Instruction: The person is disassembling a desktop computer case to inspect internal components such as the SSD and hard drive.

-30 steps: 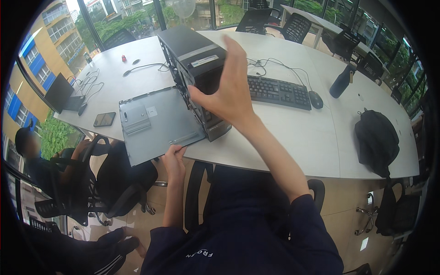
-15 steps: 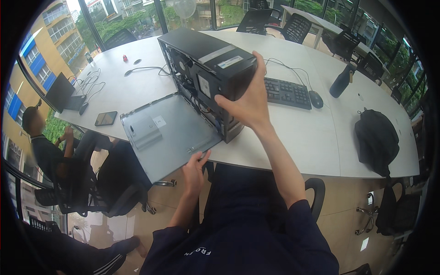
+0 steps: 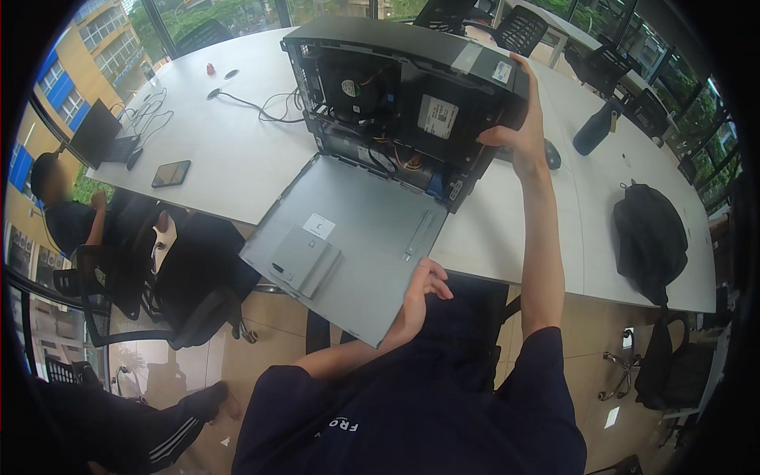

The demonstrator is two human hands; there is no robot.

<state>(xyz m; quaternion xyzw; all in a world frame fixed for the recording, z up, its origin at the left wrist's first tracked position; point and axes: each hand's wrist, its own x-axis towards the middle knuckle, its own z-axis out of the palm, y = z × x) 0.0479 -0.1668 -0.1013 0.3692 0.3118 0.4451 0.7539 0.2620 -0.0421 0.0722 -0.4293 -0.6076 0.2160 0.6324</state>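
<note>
A black desktop computer case [image 3: 412,47] stands on the table with its open side facing me. Inside show a fan [image 3: 354,89], a drive with a white label [image 3: 440,117] and several cables. My right hand [image 3: 522,142] clasps the case's right end, thumb on the open side and fingers round the far face. From the case's lower edge a grey metal side panel [image 3: 356,229] slopes down toward me, past the table's edge. My left hand [image 3: 423,293] holds the panel by its right edge; its thumb is hidden.
Behind the case's right end are a partly hidden keyboard and a mouse [image 3: 552,155]. A dark bottle [image 3: 595,131] and a black backpack [image 3: 651,241] stand farther right. Left are a phone [image 3: 171,173], a laptop [image 3: 96,131], cables and a seated person [image 3: 67,214]. Office chairs surround the table.
The case has turned so its open side faces me more fully, its right end swinging to the right. The panel and both my hands have moved right with it.
</note>
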